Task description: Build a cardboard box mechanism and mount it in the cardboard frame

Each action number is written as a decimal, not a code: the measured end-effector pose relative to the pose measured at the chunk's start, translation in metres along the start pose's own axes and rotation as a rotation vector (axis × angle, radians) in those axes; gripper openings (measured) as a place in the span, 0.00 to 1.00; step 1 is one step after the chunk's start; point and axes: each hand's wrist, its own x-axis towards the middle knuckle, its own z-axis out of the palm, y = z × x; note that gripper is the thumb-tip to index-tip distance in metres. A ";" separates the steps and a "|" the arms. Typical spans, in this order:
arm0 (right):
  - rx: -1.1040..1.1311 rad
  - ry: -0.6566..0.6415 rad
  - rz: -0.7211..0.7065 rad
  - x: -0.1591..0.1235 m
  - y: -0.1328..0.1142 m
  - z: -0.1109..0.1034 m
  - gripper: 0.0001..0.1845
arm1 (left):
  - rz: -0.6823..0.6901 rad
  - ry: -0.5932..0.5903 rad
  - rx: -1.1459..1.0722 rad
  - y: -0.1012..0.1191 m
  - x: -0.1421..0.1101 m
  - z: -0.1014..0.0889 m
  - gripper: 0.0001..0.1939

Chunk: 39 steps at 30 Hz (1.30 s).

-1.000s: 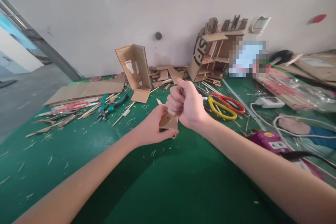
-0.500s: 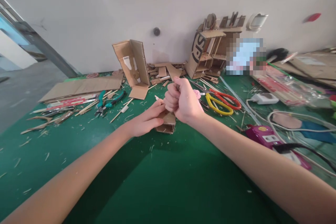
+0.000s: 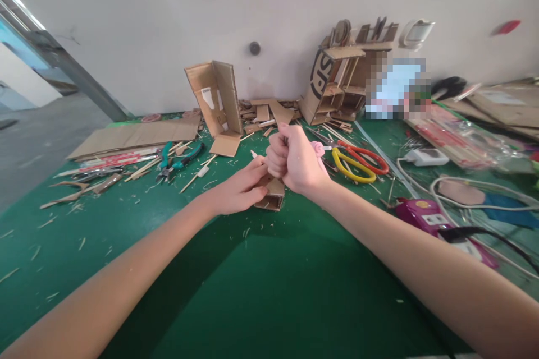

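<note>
A small folded cardboard piece (image 3: 273,196) lies on the green table mat (image 3: 261,291) in the middle of the view. My left hand (image 3: 240,189) presses on its left side, fingers stretched over it and a thumb beneath. My right hand (image 3: 295,160) is a closed fist directly above the piece, gripping a thin tool whose tip is hidden inside the fist. A small pink thing (image 3: 317,148) shows just behind the fist.
Yellow and red scissors (image 3: 357,164) lie right of my fist. Teal pliers (image 3: 179,160), sticks and flat cardboard (image 3: 135,136) lie at left. A standing cardboard box (image 3: 214,101) and a cardboard shelf model (image 3: 337,87) stand by the wall. A purple device (image 3: 425,216) and cables lie at right.
The left hand shifted from cupping the cardboard piece underneath to lying stretched on top of it, and the piece now rests flatter on the mat. The right fist stayed above it.
</note>
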 end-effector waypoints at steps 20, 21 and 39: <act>-0.067 0.048 -0.004 0.000 0.004 0.003 0.24 | -0.133 0.052 0.053 -0.005 0.002 0.012 0.32; -0.065 0.051 -0.024 0.000 0.005 0.002 0.24 | -0.137 0.058 0.047 -0.006 0.002 0.012 0.31; -0.127 -0.012 -0.100 -0.002 0.013 -0.001 0.24 | -0.116 0.090 0.009 -0.005 0.002 0.014 0.29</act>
